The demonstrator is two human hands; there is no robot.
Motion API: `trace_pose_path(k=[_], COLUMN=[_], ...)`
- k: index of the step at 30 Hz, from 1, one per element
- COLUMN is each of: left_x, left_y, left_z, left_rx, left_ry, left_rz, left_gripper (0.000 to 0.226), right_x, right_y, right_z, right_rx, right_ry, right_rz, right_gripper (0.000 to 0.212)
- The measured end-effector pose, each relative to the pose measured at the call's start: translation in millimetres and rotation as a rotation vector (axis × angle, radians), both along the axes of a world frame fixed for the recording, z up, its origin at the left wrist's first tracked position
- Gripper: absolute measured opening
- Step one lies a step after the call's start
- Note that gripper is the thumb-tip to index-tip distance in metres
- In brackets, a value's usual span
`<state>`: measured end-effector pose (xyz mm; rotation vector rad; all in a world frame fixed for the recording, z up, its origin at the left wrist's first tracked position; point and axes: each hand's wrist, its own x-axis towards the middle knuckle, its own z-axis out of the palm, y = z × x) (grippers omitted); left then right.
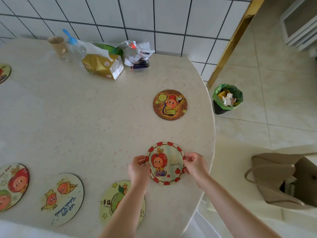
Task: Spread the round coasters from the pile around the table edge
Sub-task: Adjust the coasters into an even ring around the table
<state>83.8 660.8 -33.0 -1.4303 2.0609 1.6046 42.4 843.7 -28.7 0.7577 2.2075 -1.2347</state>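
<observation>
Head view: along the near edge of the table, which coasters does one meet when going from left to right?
Two-faces coaster → blue-lettered coaster → green-fruit coaster → red-checked-rim coaster, held between left hand and right hand.

six round cartoon coasters lie flat on the pale table: a red-checked-rim coaster (166, 163) lower centre-right, an orange one (170, 104) above it, three more (120, 201) (62, 198) (12, 186) along the bottom, one (4, 73) cut off at upper left.
</observation>
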Motion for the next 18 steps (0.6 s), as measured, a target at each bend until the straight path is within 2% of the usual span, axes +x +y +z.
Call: trace_pose_path(k=[18], left_x=[-54.8], left_y=[-10.8], left_z=[2.3], left_rx=[-0.097], left_ry=[0.083], left_rz=[-0.080], left_gripper=[0.031], right_x=[-25.6], right_y=[-8.4], right_z=[-9.9], right_rx=[-0.121], right_ry=[0.006], right_rz=[-0.148], right_gripper=[0.014])
